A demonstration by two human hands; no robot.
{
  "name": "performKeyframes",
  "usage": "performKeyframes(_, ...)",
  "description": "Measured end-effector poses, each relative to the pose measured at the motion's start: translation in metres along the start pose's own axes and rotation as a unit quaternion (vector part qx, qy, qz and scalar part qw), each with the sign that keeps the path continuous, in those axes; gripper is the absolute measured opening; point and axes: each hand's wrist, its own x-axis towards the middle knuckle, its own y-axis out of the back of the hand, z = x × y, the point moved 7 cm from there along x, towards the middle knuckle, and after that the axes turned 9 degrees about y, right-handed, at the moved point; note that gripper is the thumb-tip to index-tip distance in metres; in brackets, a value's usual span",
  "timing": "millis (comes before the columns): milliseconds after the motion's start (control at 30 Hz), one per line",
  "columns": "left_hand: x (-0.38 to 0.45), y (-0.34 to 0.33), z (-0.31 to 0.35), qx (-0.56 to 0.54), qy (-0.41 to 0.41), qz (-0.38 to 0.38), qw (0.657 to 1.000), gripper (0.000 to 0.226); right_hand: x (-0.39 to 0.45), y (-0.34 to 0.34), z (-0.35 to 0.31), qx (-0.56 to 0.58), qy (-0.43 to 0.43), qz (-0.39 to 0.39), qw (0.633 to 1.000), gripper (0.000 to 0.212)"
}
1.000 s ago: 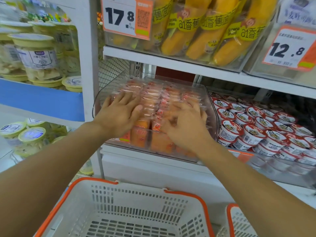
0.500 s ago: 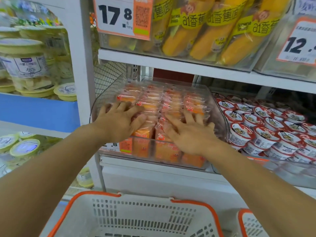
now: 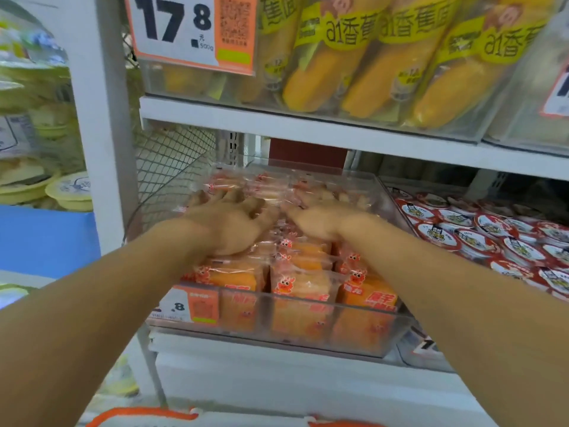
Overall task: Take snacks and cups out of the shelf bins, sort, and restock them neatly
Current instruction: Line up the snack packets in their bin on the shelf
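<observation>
shop shelf, clear bin of orange snacks under it.
left hand and right hand lie flat-fingered on the snacks; cups right of bin.

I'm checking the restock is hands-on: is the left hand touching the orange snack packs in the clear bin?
Touching. The head view shows the left hand resting palm-down on the orange snack packs in the clear bin, with no gap beneath it.

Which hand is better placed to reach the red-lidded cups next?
Right hand, likely: it rests on the orange snack packs on the side nearest the cups. The left hand would have to cross over.
</observation>
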Motion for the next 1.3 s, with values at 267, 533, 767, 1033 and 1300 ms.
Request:
performKeyframes(267,0.053,0.037,0.014,0.052,0.018,0.15,0.987,0.064,0.016,0.024,0.005,-0.018,0.032,0.031,0.999,0.076)
performKeyframes(533,0.068,0.002,0.012,-0.009,-0.024,-0.004,1.0,0.054,0.029,0.001,0.014,-0.026,0.02,0.035,0.999,0.071)
performKeyframes(767,0.037,0.017,0.013,0.014,-0.02,0.018,1.0,0.061,-0.002,0.013,0.003,0.018,0.023,-0.004,1.0,0.072)
performKeyframes(1033,-0.032,-0.01,-0.002,0.013,-0.039,0.015,0.999,0.065,-0.077,-0.026,-0.011,-0.01,0.05,0.058,0.997,0.069)
performKeyframes(1300,-0.052,0.008,0.002,0.016,0.005,0.122,0.992,0.068,-0.109,-0.017,-0.006,-0.016,0.063,0.121,0.99,0.072)
